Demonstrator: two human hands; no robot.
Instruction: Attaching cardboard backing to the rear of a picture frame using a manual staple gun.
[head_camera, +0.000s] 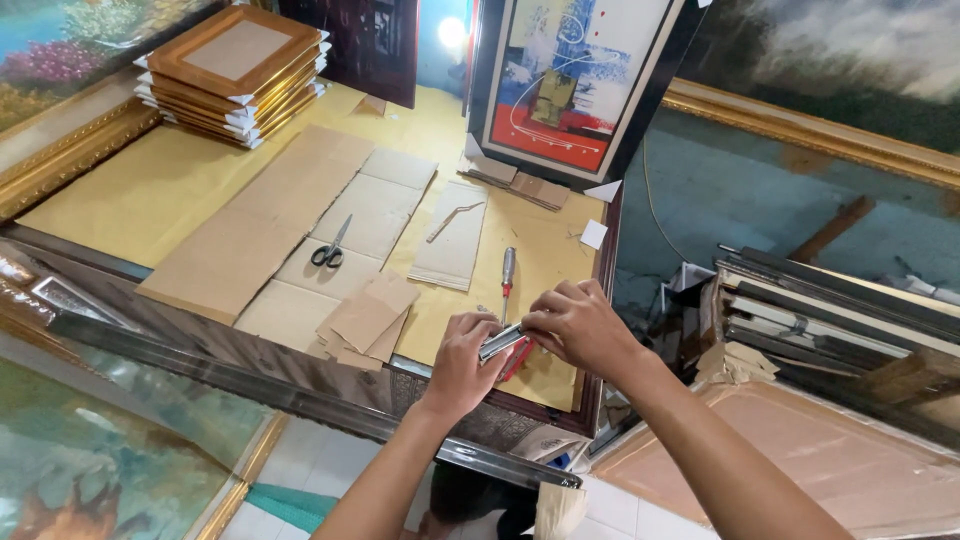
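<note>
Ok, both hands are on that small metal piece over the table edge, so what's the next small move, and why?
Probably draw it inward over the table before working it further. The left hand and right hand pinch the metal piece right at the table's near edge, beside the red-handled screwdriver; a slip could drop it to the floor.

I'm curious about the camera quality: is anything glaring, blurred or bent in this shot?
Head view: a bright lamp glare burns out at top centre; straight frame edges bow near the borders, a wide-lens effect; both hands, left hand and right hand, look sharp, the small metal tool between them glinting.
</note>
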